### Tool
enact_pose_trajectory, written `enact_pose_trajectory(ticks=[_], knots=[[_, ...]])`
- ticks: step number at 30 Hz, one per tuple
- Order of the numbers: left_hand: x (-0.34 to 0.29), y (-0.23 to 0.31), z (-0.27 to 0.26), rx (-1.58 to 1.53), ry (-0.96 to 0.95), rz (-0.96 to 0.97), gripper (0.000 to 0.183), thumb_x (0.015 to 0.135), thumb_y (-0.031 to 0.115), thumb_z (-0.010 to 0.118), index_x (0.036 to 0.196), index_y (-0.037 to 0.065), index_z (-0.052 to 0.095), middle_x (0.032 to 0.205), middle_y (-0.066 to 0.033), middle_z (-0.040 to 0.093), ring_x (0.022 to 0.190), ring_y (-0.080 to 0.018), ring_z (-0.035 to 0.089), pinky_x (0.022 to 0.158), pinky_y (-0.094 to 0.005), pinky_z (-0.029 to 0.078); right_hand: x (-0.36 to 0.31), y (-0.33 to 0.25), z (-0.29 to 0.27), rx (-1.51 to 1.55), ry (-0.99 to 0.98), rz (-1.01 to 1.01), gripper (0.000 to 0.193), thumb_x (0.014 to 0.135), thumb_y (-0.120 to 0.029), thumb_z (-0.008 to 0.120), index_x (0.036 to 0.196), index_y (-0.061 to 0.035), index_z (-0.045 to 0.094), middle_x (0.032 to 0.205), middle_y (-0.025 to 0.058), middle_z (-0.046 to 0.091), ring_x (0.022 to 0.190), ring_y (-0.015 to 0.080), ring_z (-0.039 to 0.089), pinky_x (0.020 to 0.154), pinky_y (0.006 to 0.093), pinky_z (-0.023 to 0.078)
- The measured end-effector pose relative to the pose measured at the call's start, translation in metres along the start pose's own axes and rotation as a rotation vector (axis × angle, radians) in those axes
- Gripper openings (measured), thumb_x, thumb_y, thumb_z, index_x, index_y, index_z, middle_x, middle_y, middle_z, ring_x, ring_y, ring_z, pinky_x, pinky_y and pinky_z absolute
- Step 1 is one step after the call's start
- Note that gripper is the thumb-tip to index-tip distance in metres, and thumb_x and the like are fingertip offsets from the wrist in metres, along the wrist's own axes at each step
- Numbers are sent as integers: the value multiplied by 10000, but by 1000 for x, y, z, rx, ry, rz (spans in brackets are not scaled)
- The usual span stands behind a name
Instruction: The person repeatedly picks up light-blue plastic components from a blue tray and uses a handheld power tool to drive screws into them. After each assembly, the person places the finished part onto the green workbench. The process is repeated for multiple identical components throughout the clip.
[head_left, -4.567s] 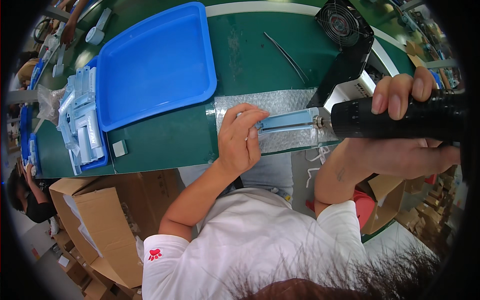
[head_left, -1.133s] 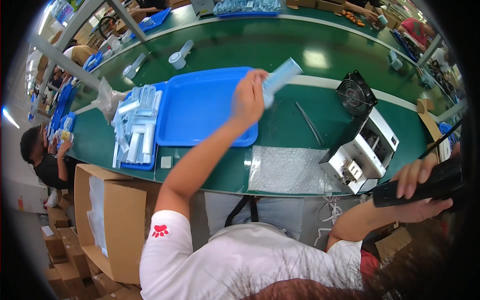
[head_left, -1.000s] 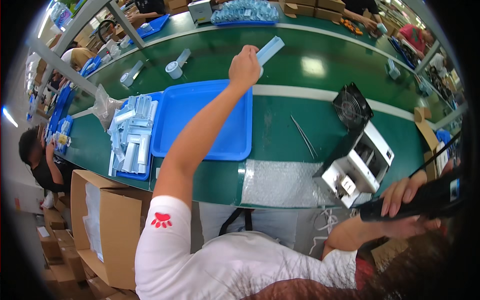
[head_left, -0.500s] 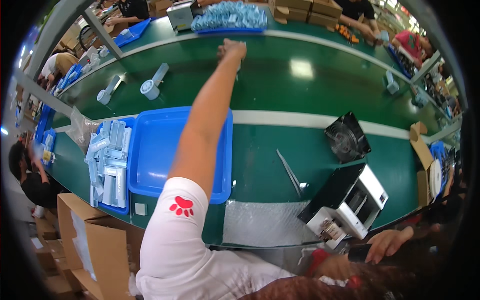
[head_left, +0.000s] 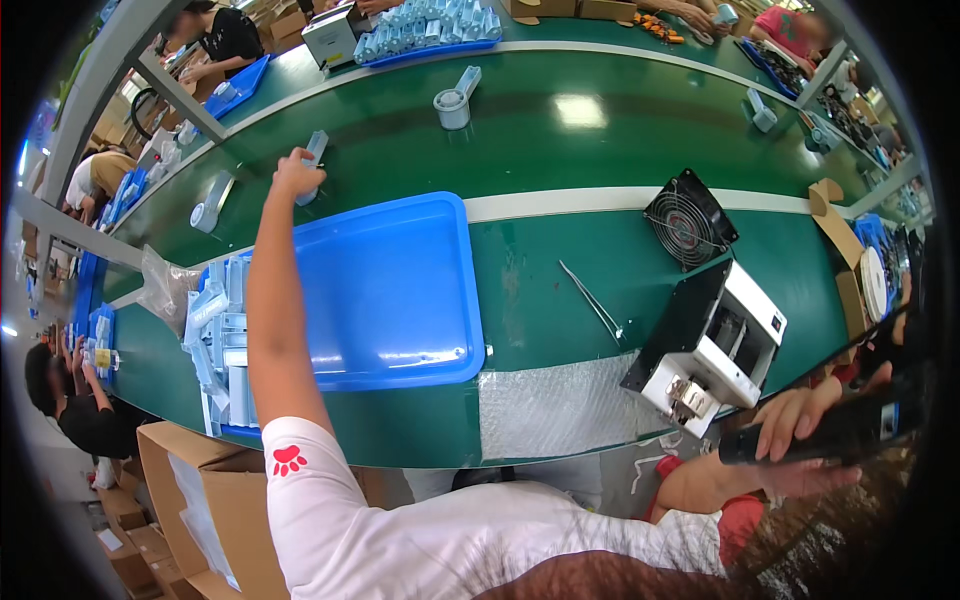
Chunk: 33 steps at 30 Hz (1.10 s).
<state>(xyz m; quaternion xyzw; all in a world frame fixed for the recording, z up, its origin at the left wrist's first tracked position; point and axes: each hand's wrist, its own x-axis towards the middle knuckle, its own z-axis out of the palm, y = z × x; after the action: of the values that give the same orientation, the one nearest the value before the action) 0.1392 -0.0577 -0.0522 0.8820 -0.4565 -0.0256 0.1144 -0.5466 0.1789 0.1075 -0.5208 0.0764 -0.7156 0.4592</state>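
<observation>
My left hand (head_left: 297, 173) reaches over the far belt, its fingers closing round a light blue piece (head_left: 315, 148) with a round cup end and a long flat handle. My palm hides part of that piece. To its left lies a similar light blue piece (head_left: 207, 212). A third light blue piece (head_left: 453, 112) stands farther off, to the right. My left forearm crosses the left part of a bare blue tray (head_left: 390, 300) and the edge of a heap of light blue rectangular parts (head_left: 220, 320). My right hand does not show.
Tweezers (head_left: 592, 302), a black fan (head_left: 690, 222), bubble wrap (head_left: 560, 410) and a white-and-black machine (head_left: 710, 345) occupy the right side. Another person's hands hold a black device (head_left: 830, 435) there. An open carton (head_left: 205, 500) stands below left. Frame posts (head_left: 180, 95) flank the bench.
My left hand has left the far middle of the belt, uncovering the piece standing there. It has come leftward and nearer, onto another light blue piece. The view has shifted slightly.
</observation>
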Motion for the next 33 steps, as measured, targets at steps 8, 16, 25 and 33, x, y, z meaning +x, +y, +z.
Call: enact_pose_trajectory(ticks=[8, 16, 25, 33], knots=[[-9, -10, 22, -268, 541, 482, 228, 942, 244, 669, 1025, 40, 610, 1005, -198, 672, 932, -398, 653, 831, -480, 509, -14, -21, -1, -185, 236, 32, 952, 924, -755, 534, 1472, -32, 248, 932, 150, 512, 593, 211, 569, 512, 341, 525], [-228, 106, -61, -988, 359, 591, 291, 1110, 273, 482, 1176, 3, 571, 1094, -96, 644, 981, -185, 614, 901, -334, 500, 17, -35, -8, -729, 331, -44, 955, 875, -869, 451, 1199, 27, 518, 987, 132, 580, 723, 216, 581, 627, 351, 493], [-488, 178, 26, -1217, 17, 525, 365, 1091, 191, 350, 1258, -40, 578, 1196, -149, 619, 1106, -227, 578, 1007, -383, 447, 18, 9, 14, -806, 306, -174, 784, 952, -734, 480, 1173, 16, 522, 901, 123, 602, 647, 222, 601, 578, 365, 514], [-519, 191, 44, -1076, 75, 832, 287, 971, 33, 452, 1203, -37, 606, 1144, -204, 643, 1066, -377, 593, 985, -452, 456, -3, -22, -15, 67, -163, 291, 896, 916, -711, 589, 1394, 31, 435, 1085, 187, 538, 753, 262, 593, 631, 396, 502]])
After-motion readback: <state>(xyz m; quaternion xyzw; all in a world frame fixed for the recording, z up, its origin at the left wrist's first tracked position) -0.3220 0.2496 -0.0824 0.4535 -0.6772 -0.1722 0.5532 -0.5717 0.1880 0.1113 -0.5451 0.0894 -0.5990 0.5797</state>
